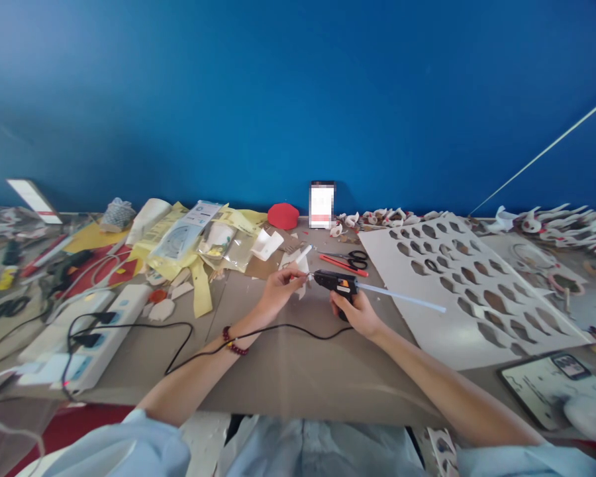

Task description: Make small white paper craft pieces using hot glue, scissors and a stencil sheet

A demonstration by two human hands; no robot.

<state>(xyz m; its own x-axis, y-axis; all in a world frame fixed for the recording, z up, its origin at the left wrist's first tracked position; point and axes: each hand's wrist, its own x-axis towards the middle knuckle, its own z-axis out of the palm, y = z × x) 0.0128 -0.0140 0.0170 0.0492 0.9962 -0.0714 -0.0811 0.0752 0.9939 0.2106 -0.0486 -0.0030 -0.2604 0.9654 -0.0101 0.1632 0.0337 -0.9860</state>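
Observation:
My right hand (pixel 355 311) is wrapped round the handle of a black glue gun (pixel 336 283). A long translucent glue stick (pixel 402 298) sticks out of its back end to the right. The nozzle points left at my left hand (pixel 284 285), whose thumb and fingers are pinched together right at the tip. A small pale piece seems to sit in that pinch, too small to name. Just behind the glue gun lie black-handled scissors (pixel 357 258) and an orange-red pen-like tool (pixel 344 265). Small white scraps lie behind my left fingertips.
A white power strip (pixel 112 338) stands at left, and the black cord (pixel 278 326) crosses over my left forearm. On the right lies a white sheet with leaf-shaped cut-outs (pixel 387 255), near a phone (pixel 541 391). Plastic packets (pixel 183 232), a red octagonal piece (pixel 283 216) and a propped screen (pixel 322 205) line the back.

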